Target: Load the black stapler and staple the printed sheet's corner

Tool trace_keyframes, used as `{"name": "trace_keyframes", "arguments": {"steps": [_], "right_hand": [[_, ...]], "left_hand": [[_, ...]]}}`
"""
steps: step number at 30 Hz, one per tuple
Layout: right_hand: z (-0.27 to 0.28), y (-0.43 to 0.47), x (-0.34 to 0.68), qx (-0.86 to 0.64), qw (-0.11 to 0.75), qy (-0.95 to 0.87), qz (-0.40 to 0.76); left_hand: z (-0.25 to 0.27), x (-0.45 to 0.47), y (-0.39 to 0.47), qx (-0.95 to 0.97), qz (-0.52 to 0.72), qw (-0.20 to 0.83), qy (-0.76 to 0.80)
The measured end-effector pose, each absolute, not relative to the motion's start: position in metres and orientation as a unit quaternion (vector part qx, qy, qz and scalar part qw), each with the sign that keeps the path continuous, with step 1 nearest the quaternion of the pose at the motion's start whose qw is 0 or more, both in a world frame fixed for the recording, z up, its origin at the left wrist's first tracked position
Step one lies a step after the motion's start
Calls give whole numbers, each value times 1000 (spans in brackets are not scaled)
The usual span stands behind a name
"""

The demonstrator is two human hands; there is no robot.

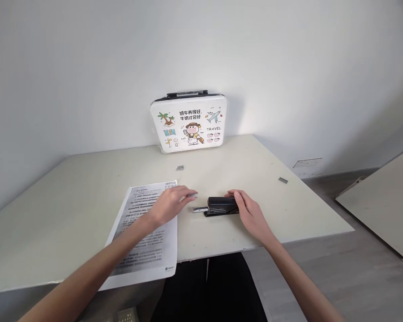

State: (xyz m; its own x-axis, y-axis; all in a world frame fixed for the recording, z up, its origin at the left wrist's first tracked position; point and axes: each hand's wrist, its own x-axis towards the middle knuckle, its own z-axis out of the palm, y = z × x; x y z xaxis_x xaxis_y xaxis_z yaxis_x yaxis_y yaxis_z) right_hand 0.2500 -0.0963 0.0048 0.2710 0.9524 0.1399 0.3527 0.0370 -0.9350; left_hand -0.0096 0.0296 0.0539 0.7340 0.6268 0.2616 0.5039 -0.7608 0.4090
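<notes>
A black stapler lies on the table with its metal staple tray sticking out to the left. My right hand grips the stapler's right end, thumb and fingers closed about it. Just left of the tray and a little above it, my left hand pinches a small grey strip of staples. That hand is over the upper right corner of the printed sheets, which overhang the table's front edge.
A white case with cartoon prints stands against the wall. In front of it lie small grey staple strips, and another staple strip lies at the right edge of the pale table. A pale board is off to the right.
</notes>
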Motion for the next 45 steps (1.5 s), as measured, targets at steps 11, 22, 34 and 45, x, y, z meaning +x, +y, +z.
{"name": "trace_keyframes", "arguments": {"steps": [11,22,34,45], "right_hand": [[1,-96,250,-622,501,-524,296],[-1,-97,250,-620,501,-528,292],[8,-104,249,-589,454,-594,306],[9,-103,253,-571,431,-626,310]], "left_hand": [[49,-5,-4,943,99,62,312],[47,0,-8,941,104,68,314],[40,-29,-2,928,164,220,253],[26,13,21,952,171,183,177]]}}
